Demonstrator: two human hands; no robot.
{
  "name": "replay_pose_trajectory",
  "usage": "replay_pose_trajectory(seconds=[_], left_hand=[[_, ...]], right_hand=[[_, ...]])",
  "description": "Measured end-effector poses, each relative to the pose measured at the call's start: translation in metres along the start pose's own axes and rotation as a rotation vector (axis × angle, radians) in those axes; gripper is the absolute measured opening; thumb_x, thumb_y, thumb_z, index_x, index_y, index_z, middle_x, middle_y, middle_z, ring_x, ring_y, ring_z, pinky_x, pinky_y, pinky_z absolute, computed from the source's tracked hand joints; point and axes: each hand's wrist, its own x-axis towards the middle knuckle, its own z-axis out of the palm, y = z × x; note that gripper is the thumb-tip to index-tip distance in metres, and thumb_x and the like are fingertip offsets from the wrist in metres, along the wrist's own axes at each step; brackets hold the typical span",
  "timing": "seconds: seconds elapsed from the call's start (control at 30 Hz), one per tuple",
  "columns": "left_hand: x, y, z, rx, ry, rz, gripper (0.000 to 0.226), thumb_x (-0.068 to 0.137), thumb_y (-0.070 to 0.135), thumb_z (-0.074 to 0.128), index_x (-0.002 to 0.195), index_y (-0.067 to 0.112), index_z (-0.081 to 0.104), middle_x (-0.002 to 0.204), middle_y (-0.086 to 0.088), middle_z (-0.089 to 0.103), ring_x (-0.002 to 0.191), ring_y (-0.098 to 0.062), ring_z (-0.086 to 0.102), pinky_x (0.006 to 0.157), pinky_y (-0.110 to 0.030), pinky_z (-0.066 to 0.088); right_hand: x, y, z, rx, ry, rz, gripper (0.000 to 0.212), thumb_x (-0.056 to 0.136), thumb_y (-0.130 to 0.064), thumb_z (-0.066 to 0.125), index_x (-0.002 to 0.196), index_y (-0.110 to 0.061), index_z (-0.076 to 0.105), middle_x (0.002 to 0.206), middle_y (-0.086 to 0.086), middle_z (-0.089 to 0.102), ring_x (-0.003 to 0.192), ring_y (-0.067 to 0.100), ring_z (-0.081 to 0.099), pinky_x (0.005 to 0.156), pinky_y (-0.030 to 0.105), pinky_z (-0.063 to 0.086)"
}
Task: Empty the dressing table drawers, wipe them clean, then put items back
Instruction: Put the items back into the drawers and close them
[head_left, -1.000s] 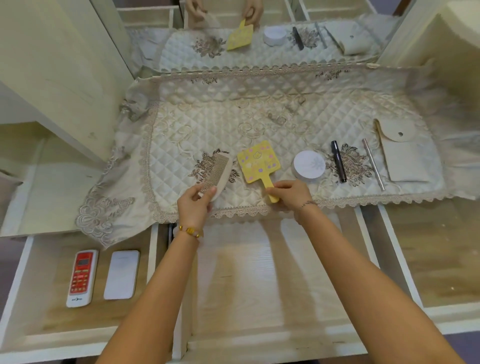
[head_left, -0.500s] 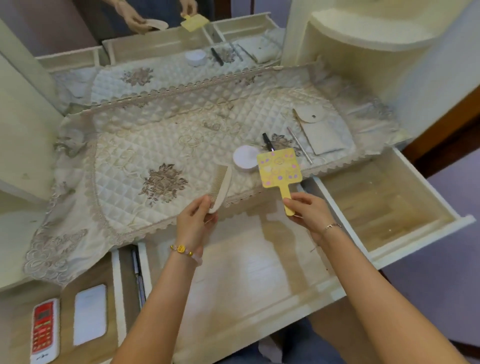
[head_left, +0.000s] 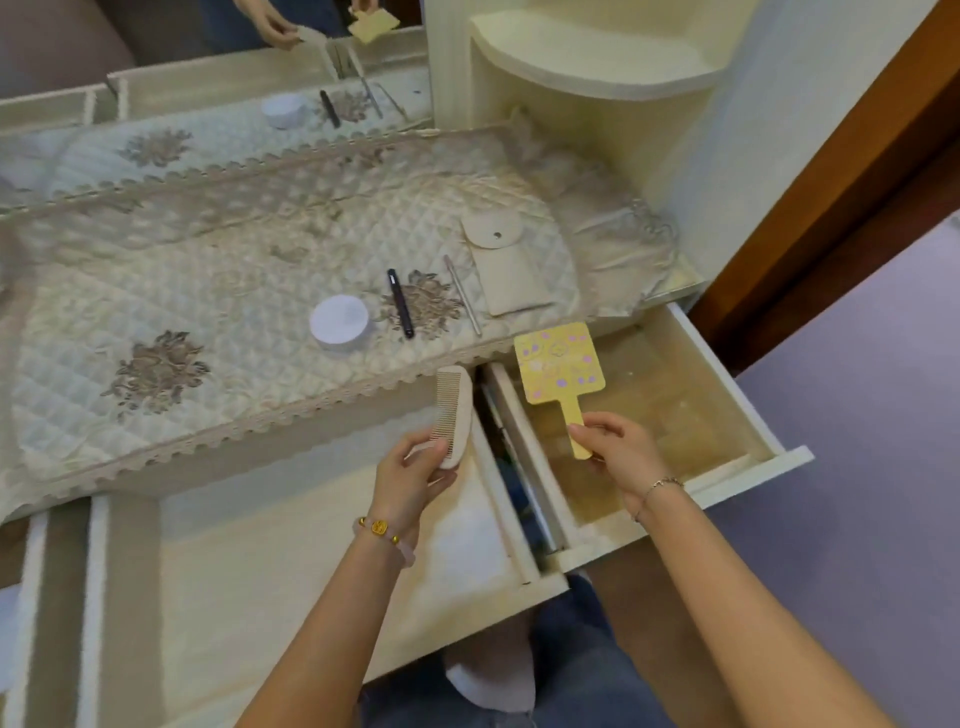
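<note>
My left hand grips a beige comb by its lower end, above the right part of the open middle drawer. My right hand pinches the handle of a yellow hand mirror with purple dots. The mirror hangs over the open right drawer, whose wooden bottom shows nothing inside. On the quilted cover lie a white round jar, a black pen-like stick, a thin metal tool and a beige snap pouch.
A mirror at the back reflects the tabletop and my hands. A curved shelf unit stands at the right, with a brown door frame beyond it. Part of the left drawer shows at the left edge. My legs and a slipper are below.
Both hands have carried the comb and the hand mirror off the cover and to the right. The mirror is now over the right drawer. My view has swung right too.
</note>
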Motion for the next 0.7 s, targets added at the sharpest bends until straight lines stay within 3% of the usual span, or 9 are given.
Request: replay_pose_trajectory(seconds=[0.2,0.43,0.6,0.7], left_hand=[[-0.008,-0.034,0.094,-0.099,0.079,-0.084,0.017,0.09,0.001,0.057,0.106,0.004,0.057,0.102,-0.015,0.065,0.082,-0.024,0.064,0.07,-0.027,0.058],[0.005,-0.062,0.158,-0.195,0.188,-0.199,0.025,0.087,0.004,0.062,0.112,0.003,0.058,0.107,-0.016,0.064,0.081,-0.023,0.065,0.059,-0.025,0.058],[0.031,-0.086,0.19,-0.294,0.194,-0.334,0.023,0.092,0.005,0.055,0.114,0.007,0.058,0.11,-0.014,0.065,0.1,-0.025,0.064,0.076,-0.035,0.058],[0.05,-0.099,0.202,-0.316,0.269,-0.372,0.022,0.092,-0.002,0.051,0.111,0.008,0.057,0.11,-0.017,0.064,0.095,-0.027,0.065,0.08,-0.04,0.056]], right_hand=[[0.037,0.005,-0.083,-0.099,-0.074,0.05,0.012,0.084,-0.011,0.067,0.093,-0.017,0.061,0.086,0.002,0.063,0.07,0.01,0.056,0.054,0.018,0.044],[0.078,0.013,-0.121,-0.124,-0.136,0.151,0.016,0.085,-0.008,0.066,0.099,-0.011,0.059,0.088,0.005,0.061,0.064,0.011,0.053,0.045,0.012,0.045],[0.11,0.025,-0.134,-0.145,-0.11,0.228,0.012,0.083,-0.007,0.068,0.093,-0.012,0.063,0.096,0.01,0.064,0.086,0.021,0.06,0.066,0.025,0.052],[0.126,0.029,-0.139,-0.16,-0.095,0.262,0.014,0.084,-0.008,0.066,0.097,-0.011,0.062,0.09,0.007,0.063,0.085,0.02,0.059,0.064,0.025,0.049]])
